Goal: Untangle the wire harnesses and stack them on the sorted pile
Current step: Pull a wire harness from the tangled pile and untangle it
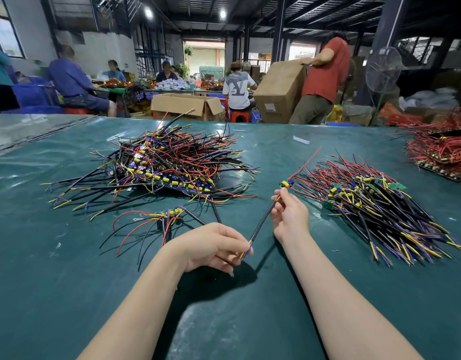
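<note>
The left grip point(216, 245) is pinching the lower, yellow-and-blue-tipped end of a single wire harness point(261, 220). The right grip point(289, 214) is pinching its upper end just below the yellow component, so the black cable is slanting between them above the green worktop point(68, 268). Its red lead is sticking up and away. The tangled heap point(167, 162) is lying ahead on the left, and the sorted pile point(374, 203) is lying just right of the right grip. A few loose harnesses point(169, 216) are sitting near the left grip.
</note>
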The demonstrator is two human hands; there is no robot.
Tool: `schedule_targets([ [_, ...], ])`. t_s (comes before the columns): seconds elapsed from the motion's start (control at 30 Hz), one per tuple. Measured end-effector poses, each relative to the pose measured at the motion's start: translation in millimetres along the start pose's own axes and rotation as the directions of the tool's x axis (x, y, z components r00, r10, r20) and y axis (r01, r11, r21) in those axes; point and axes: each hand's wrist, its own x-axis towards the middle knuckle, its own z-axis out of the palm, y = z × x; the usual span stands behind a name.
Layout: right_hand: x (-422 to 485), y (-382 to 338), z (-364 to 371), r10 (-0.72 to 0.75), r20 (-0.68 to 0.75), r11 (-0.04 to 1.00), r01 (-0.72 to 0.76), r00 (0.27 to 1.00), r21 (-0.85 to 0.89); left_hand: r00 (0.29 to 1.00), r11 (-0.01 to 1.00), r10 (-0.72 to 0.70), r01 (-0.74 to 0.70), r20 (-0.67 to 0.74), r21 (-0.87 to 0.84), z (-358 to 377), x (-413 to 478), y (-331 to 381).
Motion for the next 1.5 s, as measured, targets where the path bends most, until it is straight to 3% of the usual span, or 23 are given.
schedule_targets([
  [0.33,7,-4,-3,-0.006,-0.003,0.996,0.007,1.000,0.092,0.991,0.982,-0.088,0.069,-0.105,-0.175,2,1,3],
  [0.6,11,-10,-8,0.000,-0.073,0.991,0.010,0.997,0.131,0.988,0.995,0.064,-0.074,-0.142,-0.062,9,4,6],
  [0.8,12,-8,-6,0.027,-0.141,0.995,-0.013,0.990,0.096,0.989,0.979,0.143,-0.137,-0.030,0.150,11,0,10],
  [1.07,7,-7,-11,0.073,-0.019,0.990,-0.070,0.997,0.126,0.989,0.991,0.041,-0.059,0.145,0.118,6,-5,9],
  [1.13,6,-8,-9,0.060,-0.001,0.993,-0.060,0.998,0.105,0.994,0.993,0.049,-0.058,0.093,0.098,2,-5,9],
  [1.3,-5,2,7,0.071,0.049,0.995,-0.074,0.996,0.067,0.962,0.981,0.176,-0.188,-0.209,-0.039,0,0,12],
  [1.43,-8,6,13,0.087,0.088,0.995,-0.091,0.992,0.039,0.883,0.956,0.280,-0.222,-0.378,0.189,1,3,11],
  [1.5,-9,8,13,0.100,0.094,0.994,-0.103,0.991,0.027,0.881,0.958,0.278,-0.227,-0.382,0.174,0,3,10],
])
